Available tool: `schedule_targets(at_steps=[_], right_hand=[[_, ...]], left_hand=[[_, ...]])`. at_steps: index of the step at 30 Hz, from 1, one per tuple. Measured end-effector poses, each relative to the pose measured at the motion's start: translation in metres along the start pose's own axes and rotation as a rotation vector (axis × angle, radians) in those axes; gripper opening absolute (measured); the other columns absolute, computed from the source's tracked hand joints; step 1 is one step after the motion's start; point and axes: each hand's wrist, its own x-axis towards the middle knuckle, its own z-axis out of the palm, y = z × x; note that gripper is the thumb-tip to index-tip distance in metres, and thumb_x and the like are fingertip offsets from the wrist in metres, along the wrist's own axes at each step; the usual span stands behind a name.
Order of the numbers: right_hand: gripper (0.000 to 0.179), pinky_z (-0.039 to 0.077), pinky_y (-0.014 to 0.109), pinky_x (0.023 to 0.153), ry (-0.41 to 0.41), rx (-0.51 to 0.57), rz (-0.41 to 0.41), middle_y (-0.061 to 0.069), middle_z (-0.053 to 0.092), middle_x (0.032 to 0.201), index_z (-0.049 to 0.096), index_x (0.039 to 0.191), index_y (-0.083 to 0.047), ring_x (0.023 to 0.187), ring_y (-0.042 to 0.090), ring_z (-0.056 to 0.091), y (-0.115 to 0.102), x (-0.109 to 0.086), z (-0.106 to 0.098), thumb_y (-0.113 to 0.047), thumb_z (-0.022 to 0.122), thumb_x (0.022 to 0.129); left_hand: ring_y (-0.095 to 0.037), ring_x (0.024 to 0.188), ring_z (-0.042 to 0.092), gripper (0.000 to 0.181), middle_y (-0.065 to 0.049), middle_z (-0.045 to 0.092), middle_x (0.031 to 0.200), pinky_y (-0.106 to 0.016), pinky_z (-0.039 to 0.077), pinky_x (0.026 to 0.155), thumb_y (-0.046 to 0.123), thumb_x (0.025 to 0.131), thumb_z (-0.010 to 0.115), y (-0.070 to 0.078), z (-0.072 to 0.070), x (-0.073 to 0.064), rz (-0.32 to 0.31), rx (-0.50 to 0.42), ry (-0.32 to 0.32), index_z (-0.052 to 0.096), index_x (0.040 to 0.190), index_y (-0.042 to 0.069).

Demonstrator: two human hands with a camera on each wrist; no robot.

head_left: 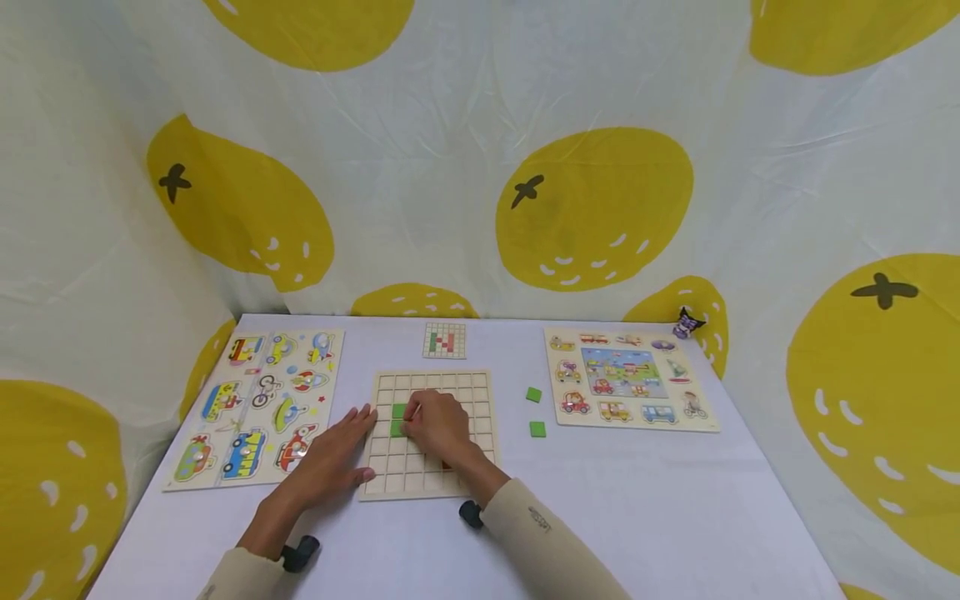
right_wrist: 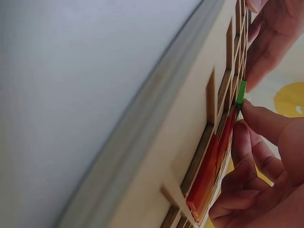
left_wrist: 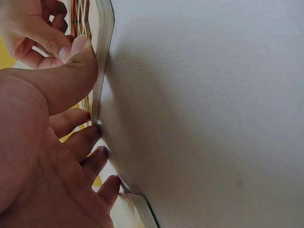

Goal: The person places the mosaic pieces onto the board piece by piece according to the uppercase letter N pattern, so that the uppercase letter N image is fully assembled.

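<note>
A wooden grid board lies flat in front of me. My right hand is over its middle, pinching a small green square tile by its edge at the grid. In the head view, two green tiles show at the fingertips, one above the other. Red tiles sit in the grid under the right hand, mostly hidden from above. My left hand rests at the board's left side with fingers extended, and its thumb touches the board's edge.
Two loose green tiles lie right of the board. A small pattern card with green and red squares is behind it. Vehicle puzzle boards stand left and right. A small purple figurine is at the back right.
</note>
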Motion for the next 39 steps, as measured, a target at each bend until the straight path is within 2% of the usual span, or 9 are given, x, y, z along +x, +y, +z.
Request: schedule_targets(at_steps=[9,16,21,30,39], right_hand=[[0.019,0.041,0.027,0.054,-0.001,-0.045,0.026,-0.009,0.06,0.069,0.07,0.082,-0.023,0.063,0.009,0.054,-0.003,0.003,0.002,-0.024,0.089,0.086],[0.013,0.045,0.025,0.055,-0.036,0.035,-0.009,-0.01,0.063,0.073,0.075,0.092,-0.021,0.066,0.007,0.057,0.002,-0.001,-0.008,-0.023,0.087,0.087],[0.017,0.049,0.025,0.065,-0.037,0.095,-0.053,-0.01,0.071,0.081,0.077,0.1,-0.021,0.079,0.007,0.062,0.012,-0.006,-0.021,-0.025,0.088,0.087],[0.029,0.052,0.032,0.08,0.009,0.123,0.007,0.0,0.073,0.103,0.076,0.11,-0.019,0.097,0.019,0.063,0.045,-0.01,-0.055,-0.028,0.09,0.086],[0.034,0.05,0.032,0.081,0.084,0.095,0.064,0.003,0.076,0.111,0.076,0.112,-0.017,0.09,0.018,0.06,0.094,-0.015,-0.091,-0.025,0.092,0.083]], left_hand=[[-0.045,0.161,0.028,0.095,-0.018,0.033,0.173,-0.067,0.032,0.126,0.023,0.086,0.089,0.002,0.0,0.0,-0.005,-0.002,-0.005,0.038,0.164,0.003],[-0.045,0.161,0.028,0.095,-0.018,0.033,0.173,-0.067,0.032,0.126,0.024,0.086,0.089,0.0,0.0,0.001,-0.003,0.0,-0.002,0.038,0.164,0.003],[-0.045,0.161,0.028,0.095,-0.018,0.032,0.173,-0.067,0.032,0.126,0.024,0.087,0.088,0.001,0.0,0.0,-0.008,0.002,-0.01,0.037,0.164,0.004],[-0.045,0.161,0.028,0.096,-0.018,0.032,0.173,-0.066,0.032,0.126,0.021,0.085,0.089,0.003,-0.002,-0.001,-0.012,0.024,0.001,0.037,0.164,0.003],[-0.045,0.161,0.029,0.096,-0.019,0.033,0.173,-0.066,0.032,0.126,0.021,0.085,0.089,0.002,0.0,-0.001,0.006,0.023,0.006,0.037,0.164,0.002]])
